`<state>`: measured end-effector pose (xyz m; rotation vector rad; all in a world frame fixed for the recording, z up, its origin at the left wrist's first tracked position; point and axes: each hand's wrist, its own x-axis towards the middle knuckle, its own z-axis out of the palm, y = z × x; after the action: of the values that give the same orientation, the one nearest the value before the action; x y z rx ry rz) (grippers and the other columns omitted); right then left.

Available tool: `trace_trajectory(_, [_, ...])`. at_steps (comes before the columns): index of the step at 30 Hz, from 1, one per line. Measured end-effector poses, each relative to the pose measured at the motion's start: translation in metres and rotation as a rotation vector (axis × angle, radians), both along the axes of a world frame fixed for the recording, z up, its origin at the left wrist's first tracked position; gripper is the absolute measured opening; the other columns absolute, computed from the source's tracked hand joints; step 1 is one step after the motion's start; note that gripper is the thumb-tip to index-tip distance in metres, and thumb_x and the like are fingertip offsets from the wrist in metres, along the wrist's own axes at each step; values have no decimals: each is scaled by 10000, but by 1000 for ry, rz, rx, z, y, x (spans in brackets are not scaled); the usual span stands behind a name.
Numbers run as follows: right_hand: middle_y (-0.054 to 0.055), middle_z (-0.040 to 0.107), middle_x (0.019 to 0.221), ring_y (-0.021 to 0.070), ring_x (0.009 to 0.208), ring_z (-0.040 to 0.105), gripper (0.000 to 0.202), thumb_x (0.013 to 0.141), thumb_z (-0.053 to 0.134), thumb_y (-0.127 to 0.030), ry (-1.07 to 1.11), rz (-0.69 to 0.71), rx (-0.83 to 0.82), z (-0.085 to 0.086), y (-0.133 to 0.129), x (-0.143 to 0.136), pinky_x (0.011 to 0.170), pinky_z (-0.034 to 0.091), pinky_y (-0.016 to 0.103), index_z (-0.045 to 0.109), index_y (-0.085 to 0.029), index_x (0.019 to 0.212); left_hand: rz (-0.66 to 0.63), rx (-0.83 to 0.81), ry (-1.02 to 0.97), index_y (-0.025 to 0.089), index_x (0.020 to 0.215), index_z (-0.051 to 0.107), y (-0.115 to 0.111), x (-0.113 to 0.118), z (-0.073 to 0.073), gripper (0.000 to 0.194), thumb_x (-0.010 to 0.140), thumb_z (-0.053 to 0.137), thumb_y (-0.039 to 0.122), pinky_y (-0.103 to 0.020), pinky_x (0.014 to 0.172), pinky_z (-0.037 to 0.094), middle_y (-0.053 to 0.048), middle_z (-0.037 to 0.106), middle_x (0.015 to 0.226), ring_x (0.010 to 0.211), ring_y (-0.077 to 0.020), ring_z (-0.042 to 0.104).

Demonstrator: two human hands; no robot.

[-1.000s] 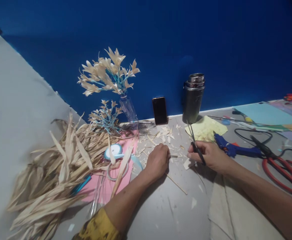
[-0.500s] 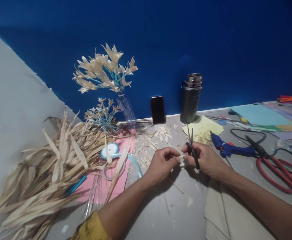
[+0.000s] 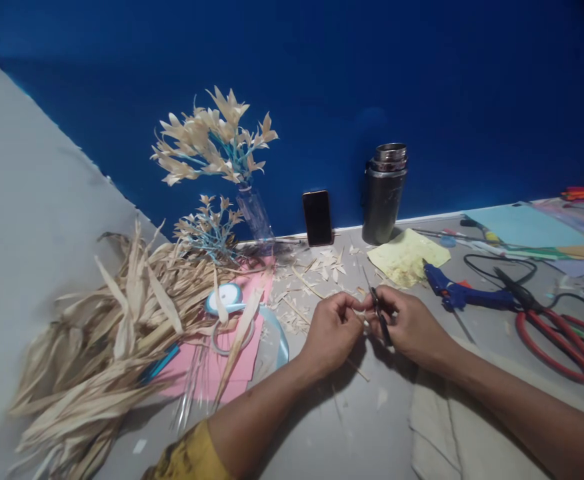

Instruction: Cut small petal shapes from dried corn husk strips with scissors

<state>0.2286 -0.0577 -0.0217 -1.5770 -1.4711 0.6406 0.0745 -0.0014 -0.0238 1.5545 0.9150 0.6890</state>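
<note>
My left hand (image 3: pixel 335 330) is closed in a pinch, its fingertips on a thin pale strip, probably dried husk, that is mostly hidden now. Touching or almost touching it is my right hand (image 3: pixel 409 327), which grips small black-handled scissors (image 3: pixel 381 317). Their blades point up and away from me, nearly together. Beneath and beyond the hands, pale husk scraps (image 3: pixel 329 267) are scattered over the grey tabletop (image 3: pixel 322 427).
Dried husks (image 3: pixel 107 340) heap at left by a ribbon roll (image 3: pixel 223 298). Husk flowers (image 3: pixel 212 137) stand in a clear bottle (image 3: pixel 256 213). Behind are a phone (image 3: pixel 317 218) and flask (image 3: pixel 385 197); rightward, a blue glue gun (image 3: pixel 465 293) and red-handled shears (image 3: pixel 555 340).
My hands have come closer together, and the scissor blades, spread apart before, have closed up. The pale strip between my hands shows less. The view has shifted slightly.
</note>
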Motion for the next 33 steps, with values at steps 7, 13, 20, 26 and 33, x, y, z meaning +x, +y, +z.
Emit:
trace_trajectory(7, [-50, 504, 586, 129, 538, 413, 58, 669, 581, -217, -45, -14, 25, 3, -1, -1, 516, 350, 251, 569, -210, 726, 6, 86, 117, 171, 612, 578, -3, 1, 2, 105, 716, 574, 179, -231, 477, 329, 8, 558, 510, 469, -103, 487])
trace_trajectory(13, [-17, 590, 668, 144, 559, 517, 205, 698, 678, -296, 350, -72, -58, 14, 2, 13, 526, 435, 269, 602, -205, 866, 54, 125, 88, 184, 624, 555, -1, -1, 9, 117, 738, 583, 189, -223, 473, 315, 18, 534, 504, 462, -92, 460])
trace_trajectory(20, [-7, 635, 726, 160, 640, 572, 177, 682, 694, -201, 233, 109, -80, 14, 1, 6, 592, 484, 272, 638, -209, 849, -33, 155, 126, 181, 617, 545, -1, -5, 5, 130, 739, 592, 173, -224, 473, 286, 26, 498, 525, 493, -86, 409])
trace_trajectory(26, [-39, 544, 621, 128, 548, 488, 144, 650, 685, -211, 394, 158, -140, 17, 2, 17, 517, 419, 254, 597, -198, 763, -119, 162, 95, 176, 602, 545, 2, -7, 8, 117, 714, 571, 152, -213, 479, 301, 17, 523, 542, 504, -85, 434])
trace_trajectory(33, [28, 689, 811, 176, 666, 610, 240, 663, 751, -234, 465, 60, -148, 14, 8, 25, 604, 496, 295, 650, -204, 879, -84, 96, 83, 186, 606, 536, 7, -9, 8, 112, 711, 560, 154, -222, 462, 304, 12, 529, 509, 469, -99, 469])
